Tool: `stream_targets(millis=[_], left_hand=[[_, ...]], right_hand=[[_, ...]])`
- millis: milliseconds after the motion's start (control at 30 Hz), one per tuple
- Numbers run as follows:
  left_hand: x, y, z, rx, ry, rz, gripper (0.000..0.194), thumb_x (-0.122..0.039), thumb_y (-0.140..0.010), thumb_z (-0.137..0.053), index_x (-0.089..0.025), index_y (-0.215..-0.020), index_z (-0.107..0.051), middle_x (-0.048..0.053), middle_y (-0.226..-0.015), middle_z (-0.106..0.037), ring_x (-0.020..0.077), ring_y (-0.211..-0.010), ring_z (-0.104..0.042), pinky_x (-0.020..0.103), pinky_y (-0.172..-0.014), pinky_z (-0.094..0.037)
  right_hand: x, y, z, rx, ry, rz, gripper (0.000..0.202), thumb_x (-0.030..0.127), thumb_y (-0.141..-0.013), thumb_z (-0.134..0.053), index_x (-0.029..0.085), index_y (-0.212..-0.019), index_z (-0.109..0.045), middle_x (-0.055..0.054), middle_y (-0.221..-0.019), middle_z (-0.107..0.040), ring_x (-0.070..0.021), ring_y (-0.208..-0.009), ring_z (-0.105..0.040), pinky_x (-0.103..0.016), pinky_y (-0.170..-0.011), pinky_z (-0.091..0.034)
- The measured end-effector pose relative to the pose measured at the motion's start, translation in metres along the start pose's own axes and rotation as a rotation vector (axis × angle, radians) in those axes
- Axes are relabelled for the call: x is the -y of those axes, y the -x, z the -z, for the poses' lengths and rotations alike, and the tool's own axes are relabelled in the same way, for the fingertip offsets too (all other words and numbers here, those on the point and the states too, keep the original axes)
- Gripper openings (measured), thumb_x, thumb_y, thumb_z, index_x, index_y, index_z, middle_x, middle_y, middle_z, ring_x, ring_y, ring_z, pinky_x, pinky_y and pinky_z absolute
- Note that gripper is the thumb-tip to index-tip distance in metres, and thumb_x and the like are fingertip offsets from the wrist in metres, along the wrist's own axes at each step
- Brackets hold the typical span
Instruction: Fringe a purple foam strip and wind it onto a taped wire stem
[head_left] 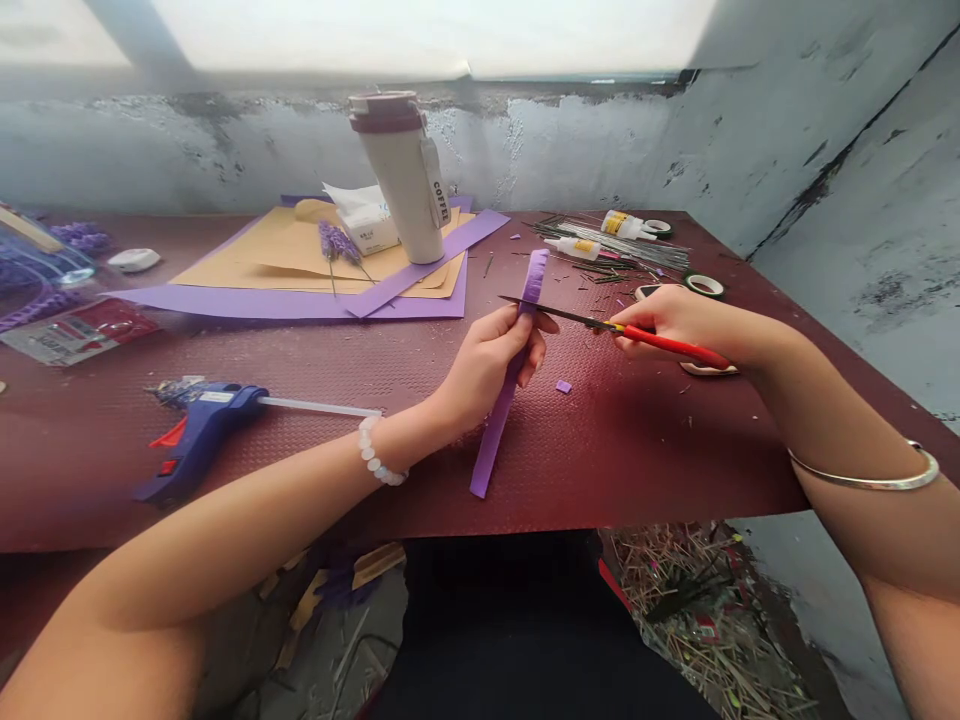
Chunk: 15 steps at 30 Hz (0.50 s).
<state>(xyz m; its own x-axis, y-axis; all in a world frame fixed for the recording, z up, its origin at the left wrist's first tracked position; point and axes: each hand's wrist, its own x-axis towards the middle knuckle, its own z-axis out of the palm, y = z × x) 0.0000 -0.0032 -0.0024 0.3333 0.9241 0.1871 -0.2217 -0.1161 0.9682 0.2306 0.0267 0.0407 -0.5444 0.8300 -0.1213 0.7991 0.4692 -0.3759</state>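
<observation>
My left hand (499, 360) pinches a narrow purple paper strip (495, 440) around its middle. The strip's upper part is cut into a short fringe, and its plain lower end hangs down toward the table's front edge. In my right hand (667, 325) are red-handled scissors (675, 345), with fingers around the handles. Their dark blades lie across the strip just above my left fingers; whether the blades are apart is hard to see. A small purple scrap (563, 387) rests on the table below the blades.
On the dark red table (420, 350) a blue glue gun (206, 430) lies at left. A coffee cup (397, 175) stands on purple and tan paper sheets (247, 250) at the back. Glue bottles (574, 247), thin wires (645, 262) and tape rolls (703, 287) lie back right.
</observation>
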Motion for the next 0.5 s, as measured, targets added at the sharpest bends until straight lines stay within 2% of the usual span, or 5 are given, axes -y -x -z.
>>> stream_targets(millis=[267, 367, 500], left_hand=[[0.0013, -0.0014, 0.0004, 0.006, 0.01, -0.014, 0.028, -0.015, -0.098, -0.041, -0.016, -0.072, -0.052, -0.005, -0.055, -0.051, 0.0035, -0.04, -0.042, 0.017, -0.042, -0.033], [0.002, -0.0029, 0.0005, -0.027, -0.007, -0.003, 0.027, -0.014, -0.098, -0.041, -0.016, -0.074, -0.054, -0.005, -0.055, -0.051, 0.0034, -0.04, -0.043, 0.017, -0.042, -0.033], [0.0024, -0.004, 0.0007, -0.078, -0.032, 0.035, 0.026, -0.013, -0.098, -0.041, -0.015, -0.077, -0.056, -0.005, -0.056, -0.051, 0.0035, -0.041, -0.043, 0.016, -0.043, -0.034]], right_hand=[[0.0007, -0.0006, 0.001, 0.008, 0.016, 0.004, 0.038, 0.052, -0.078, -0.051, 0.022, -0.058, -0.04, 0.003, -0.056, -0.037, -0.0124, -0.055, -0.035, -0.029, -0.054, -0.03], [0.0018, -0.0022, 0.0014, -0.018, 0.054, 0.019, 0.043, 0.06, -0.08, -0.052, 0.022, -0.061, -0.042, 0.002, -0.058, -0.042, -0.0137, -0.058, -0.039, -0.029, -0.057, -0.032], [0.0023, -0.0031, -0.0002, -0.079, 0.105, -0.017, 0.053, 0.073, -0.074, -0.056, 0.023, -0.066, -0.041, 0.002, -0.061, -0.048, -0.0142, -0.058, -0.041, -0.029, -0.057, -0.031]])
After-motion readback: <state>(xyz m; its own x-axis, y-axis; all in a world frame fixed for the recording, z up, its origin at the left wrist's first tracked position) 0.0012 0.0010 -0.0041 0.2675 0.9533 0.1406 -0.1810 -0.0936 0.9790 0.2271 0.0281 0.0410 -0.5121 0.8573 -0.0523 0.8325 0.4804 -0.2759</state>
